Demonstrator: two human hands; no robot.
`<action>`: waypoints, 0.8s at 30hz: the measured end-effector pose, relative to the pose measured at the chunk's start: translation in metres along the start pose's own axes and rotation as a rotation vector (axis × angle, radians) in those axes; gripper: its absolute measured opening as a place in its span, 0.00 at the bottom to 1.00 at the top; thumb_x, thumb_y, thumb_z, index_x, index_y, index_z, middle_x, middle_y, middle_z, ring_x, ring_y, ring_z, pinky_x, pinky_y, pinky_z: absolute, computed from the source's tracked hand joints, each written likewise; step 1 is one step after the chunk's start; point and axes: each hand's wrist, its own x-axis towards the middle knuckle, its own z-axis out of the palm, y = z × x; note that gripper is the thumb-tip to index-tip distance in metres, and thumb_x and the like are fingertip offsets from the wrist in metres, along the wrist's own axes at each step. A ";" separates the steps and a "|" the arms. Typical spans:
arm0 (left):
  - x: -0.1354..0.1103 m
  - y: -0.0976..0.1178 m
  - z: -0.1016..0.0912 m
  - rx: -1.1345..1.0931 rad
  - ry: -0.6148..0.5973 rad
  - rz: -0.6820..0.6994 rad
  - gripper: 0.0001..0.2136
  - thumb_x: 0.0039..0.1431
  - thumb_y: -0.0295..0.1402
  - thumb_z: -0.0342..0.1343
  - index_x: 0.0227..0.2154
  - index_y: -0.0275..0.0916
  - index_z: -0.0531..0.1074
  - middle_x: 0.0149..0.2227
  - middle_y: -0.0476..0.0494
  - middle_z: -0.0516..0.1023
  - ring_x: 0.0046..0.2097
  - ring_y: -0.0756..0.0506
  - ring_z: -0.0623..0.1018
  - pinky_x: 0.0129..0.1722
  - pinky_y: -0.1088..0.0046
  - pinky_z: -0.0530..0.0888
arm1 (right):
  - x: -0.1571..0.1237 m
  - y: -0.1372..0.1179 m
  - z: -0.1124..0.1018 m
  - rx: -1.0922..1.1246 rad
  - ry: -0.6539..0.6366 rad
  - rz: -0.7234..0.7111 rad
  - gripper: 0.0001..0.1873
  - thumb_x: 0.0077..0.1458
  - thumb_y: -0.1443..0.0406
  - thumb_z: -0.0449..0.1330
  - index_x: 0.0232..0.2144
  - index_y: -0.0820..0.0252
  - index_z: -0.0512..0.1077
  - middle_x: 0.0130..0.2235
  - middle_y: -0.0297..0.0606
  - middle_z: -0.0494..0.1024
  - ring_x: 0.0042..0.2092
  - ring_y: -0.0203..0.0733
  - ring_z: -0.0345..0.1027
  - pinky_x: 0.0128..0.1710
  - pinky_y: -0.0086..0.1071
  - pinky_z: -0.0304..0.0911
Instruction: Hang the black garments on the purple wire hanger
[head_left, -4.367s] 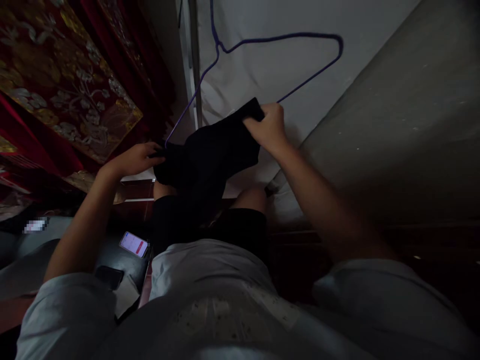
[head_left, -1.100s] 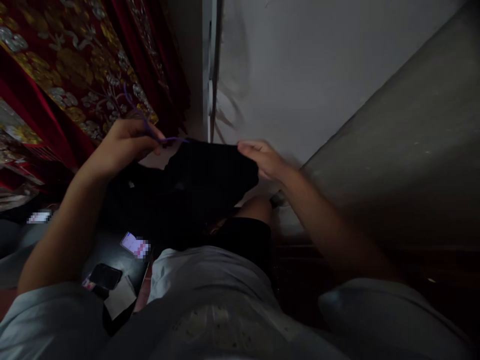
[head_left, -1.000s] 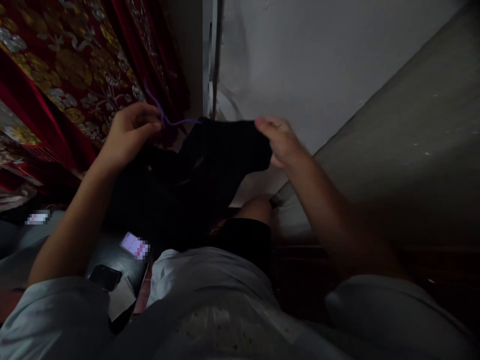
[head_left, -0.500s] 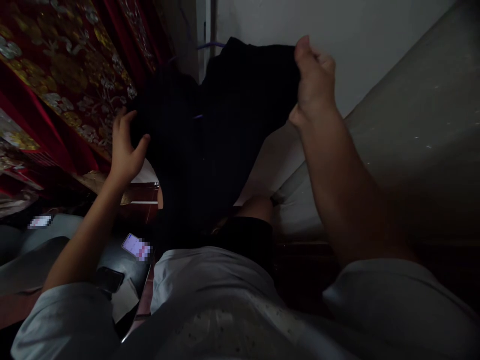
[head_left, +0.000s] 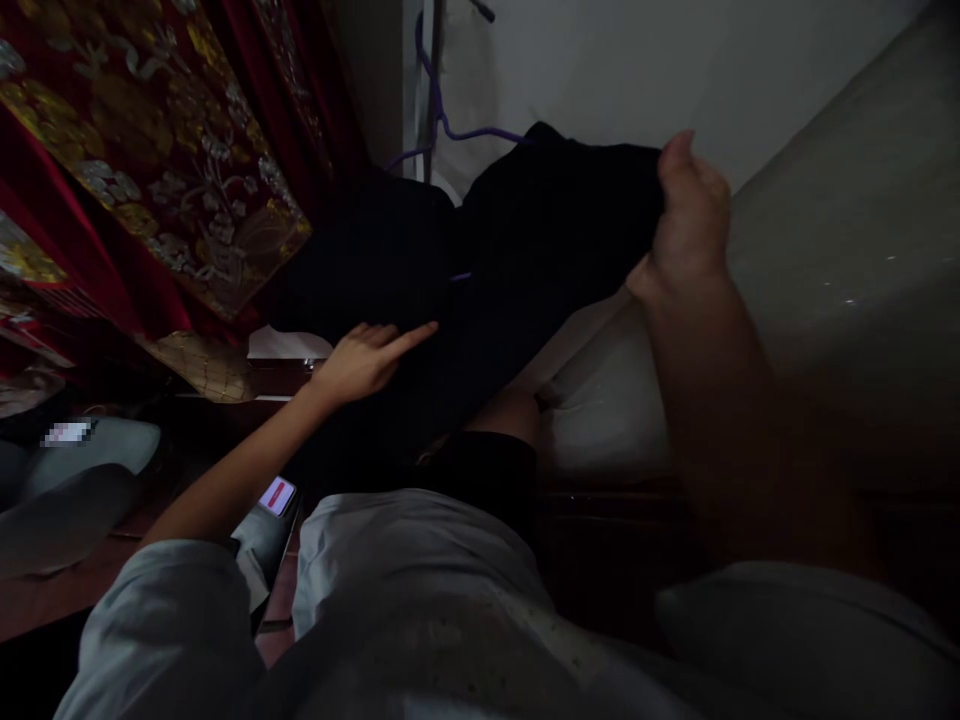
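Note:
A dark garment (head_left: 517, 240), nearly black, is spread out in front of me on a purple hanger (head_left: 487, 132). The hanger's hook rises beside a metal pole. My right hand (head_left: 694, 215) is closed on the garment's upper right corner, thumb up, and pulls it out sideways. Over the lower left part of the cloth lies my left hand (head_left: 364, 362), back up, touching it. Its long digit stretches right across the fabric, apart from the bent fingers. The fabric's darkness hides its details and the left fingertips.
Red cloth with gold and silver embroidery (head_left: 217, 200) hangs at the left. A lit phone (head_left: 277, 495) rests on a seat below my left forearm. Another seat (head_left: 135, 445) stands farther left. Pale plastic-like sheeting (head_left: 825, 300) slopes along the right, by a light wall (head_left: 637, 70).
My left hand has moved right and down from beside the garment onto it, its fingers now bent. My right hand and the garment's right corner appear farther right and lower; more hanger shows.

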 end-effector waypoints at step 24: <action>0.003 0.056 0.096 -0.531 0.237 -0.476 0.18 0.66 0.37 0.62 0.52 0.35 0.65 0.44 0.34 0.77 0.45 0.35 0.80 0.46 0.59 0.77 | -0.022 0.027 0.009 0.221 0.066 -0.059 0.24 0.56 0.45 0.66 0.29 0.59 0.69 0.37 0.40 0.76 0.44 0.43 0.75 0.50 0.42 0.71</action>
